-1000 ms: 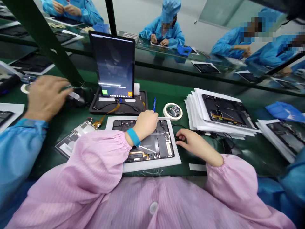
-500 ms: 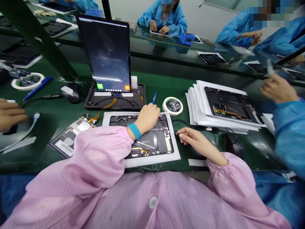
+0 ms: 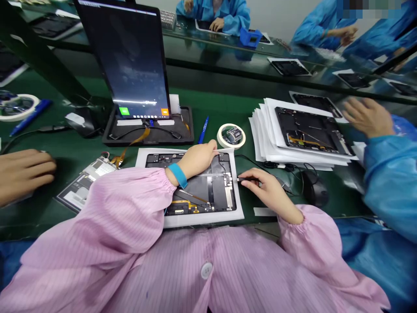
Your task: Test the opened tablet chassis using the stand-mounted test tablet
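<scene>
An opened tablet housing (image 3: 195,182), black with a board and orange ribbon inside, lies on a white sheet (image 3: 239,208) before me. My left hand (image 3: 199,158), with a blue band at its wrist, is over the housing's upper part. Its fingers are drawn together near the top edge; what they hold, if anything, I cannot make out. At the housing's right edge my right hand (image 3: 260,184) pinches a black cable plug (image 3: 245,178), metal tip toward the housing. Whether the tip is inserted I cannot tell.
A screen (image 3: 127,61) stands in a black tray (image 3: 150,138). A tape roll (image 3: 241,138), blue pen (image 3: 203,129) and mouse (image 3: 314,188) surround the work. Right is a stack of white sheets (image 3: 260,139) with another housing (image 3: 312,130). Co-workers' hands (image 3: 369,116) are at both sides.
My right hand has brought the plug up to the housing's edge. My left fingers have drawn closer together. Another housing now lies behind the stack, and the left co-worker's hand reaches further in.
</scene>
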The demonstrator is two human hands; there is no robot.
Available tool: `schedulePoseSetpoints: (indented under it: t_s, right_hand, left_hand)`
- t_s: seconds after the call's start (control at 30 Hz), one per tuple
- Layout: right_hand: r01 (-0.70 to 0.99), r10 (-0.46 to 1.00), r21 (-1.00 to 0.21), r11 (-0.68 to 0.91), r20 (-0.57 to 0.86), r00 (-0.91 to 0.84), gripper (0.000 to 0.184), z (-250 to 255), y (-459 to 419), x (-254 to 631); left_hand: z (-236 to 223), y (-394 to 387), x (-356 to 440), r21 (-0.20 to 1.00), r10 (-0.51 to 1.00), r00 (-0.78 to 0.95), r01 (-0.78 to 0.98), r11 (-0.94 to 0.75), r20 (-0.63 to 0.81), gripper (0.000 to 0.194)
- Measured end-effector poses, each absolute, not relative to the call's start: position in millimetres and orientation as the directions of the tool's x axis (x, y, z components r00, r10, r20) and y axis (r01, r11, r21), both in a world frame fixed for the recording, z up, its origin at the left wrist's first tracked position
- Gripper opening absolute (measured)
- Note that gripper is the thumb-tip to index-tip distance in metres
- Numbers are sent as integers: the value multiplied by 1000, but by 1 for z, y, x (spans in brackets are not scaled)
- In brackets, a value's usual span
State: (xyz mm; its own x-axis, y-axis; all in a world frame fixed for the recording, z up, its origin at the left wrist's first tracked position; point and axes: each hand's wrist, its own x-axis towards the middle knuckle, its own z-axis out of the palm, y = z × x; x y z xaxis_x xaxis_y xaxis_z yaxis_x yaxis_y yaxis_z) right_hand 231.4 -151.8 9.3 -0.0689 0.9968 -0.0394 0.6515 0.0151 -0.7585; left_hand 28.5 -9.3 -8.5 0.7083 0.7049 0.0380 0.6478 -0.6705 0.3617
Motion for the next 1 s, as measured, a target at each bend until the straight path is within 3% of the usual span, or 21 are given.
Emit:
schedulePoseSetpoints:
  t_s: [0.13, 0.7, 0.9, 1.0]
  right_hand:
    - [730, 993, -674, 111, 48, -107, 14, 3, -151, 225]
    - [667, 980, -723, 179, 75, -182, 8, 0, -146, 223]
    - [703, 979, -684, 196, 95, -181, 10, 11, -153, 219]
    - [715, 976, -666, 213, 112, -187, 11, 17, -157, 219]
  left_hand:
    - [-10, -9, 29, 374, 707, 706, 643, -668, 49, 23]
    - [-7, -14, 29, 414, 676, 728, 584, -698, 112, 21]
    - [9, -19, 23, 478, 637, 668, 446, -757, 384, 20]
    - [14, -21, 21, 448, 611, 706, 443, -776, 358, 22]
